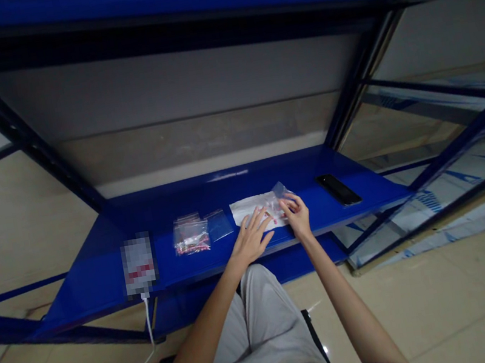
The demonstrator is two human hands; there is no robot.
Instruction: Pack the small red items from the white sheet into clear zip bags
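Note:
My left hand [251,236] lies flat on a white sheet [247,208] on the blue shelf [100,271], fingers stretched out toward small pink pieces [273,210]. My right hand [296,213] pinches a small clear plastic bag [281,190] at the sheet's right end. Both hands sit close together near the shelf's front edge.
Left of the sheet lie a stack of clear bags with red pieces [191,237] and another clear bag [218,224]. A device with a white cable [138,265] rests at the left. A black phone [338,189] lies at the right. Blue uprights frame the shelf.

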